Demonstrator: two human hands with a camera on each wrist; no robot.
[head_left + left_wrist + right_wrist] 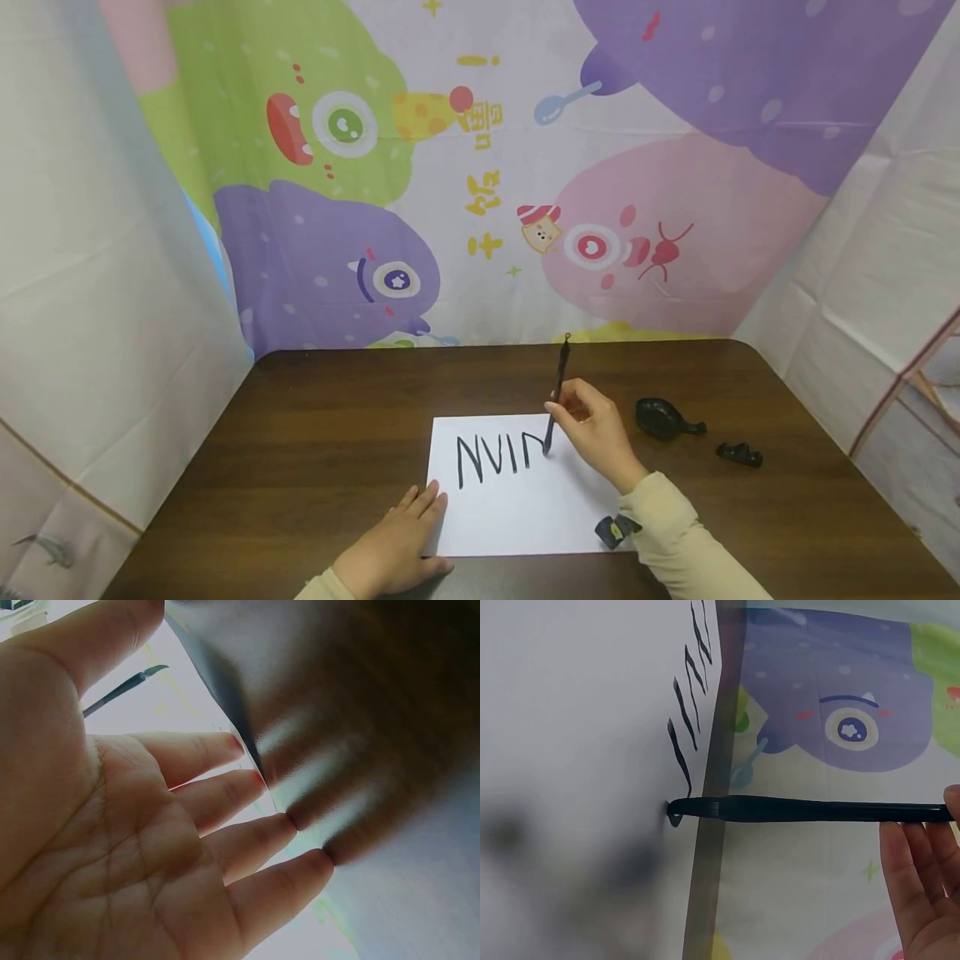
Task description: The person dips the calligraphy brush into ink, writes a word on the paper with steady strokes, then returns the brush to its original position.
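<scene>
A dark brush (558,392) stands nearly upright, pinched by the fingers and thumb of my right hand (596,429). In the right wrist view the bent tip of the brush (780,809) touches the white paper (517,521). Black strokes reading like "NVI" and part of another letter (491,460) run across the sheet's upper half. My left hand (393,542) rests at the paper's lower left edge, fingertips on it. The left wrist view shows the palm (135,855) with fingers straight, and the brush tip (127,690) beyond the thumb.
To the right of the sheet lie a black ink dish (662,418) with a short handle and a small black brush rest (739,454). A patterned curtain (480,208) hangs behind the brown table (315,433). A dark strapped device (617,530) sits at my right wrist.
</scene>
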